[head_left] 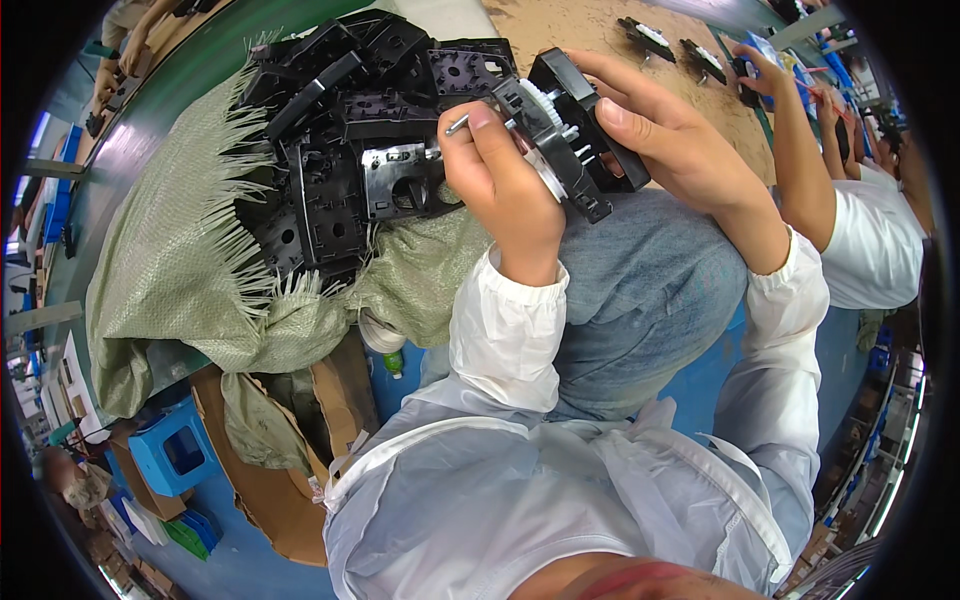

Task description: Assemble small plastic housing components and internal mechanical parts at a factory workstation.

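So here's where things stand, as far as I can make out: the piece being worked on is up in both hands, just above the person's jeans-clad knee [650,290]. The left hand [508,195] has its grip closed around a black geared part [572,172], with a thin metal rod [457,125] poking out by the thumb. The right hand [680,140] is curled round a black housing [560,72], thumb on the near side and fingers behind, so that grip is closed too. Progress-wise, a white gear [541,103] is sitting on the geared part, so I'd call that bit done. The geared part and the housing are right up against each other but at an angle, and honestly I can't tell if they're joined, so I'd guess this unit is only partway there. Two black-and-white pieces [647,38] lie on the brown surface [580,28] further off; no idea if they're finished. Looks like plenty left though: a big heap of black molded parts [325,190] is spilling from the pale green woven sack [180,200] on the left.
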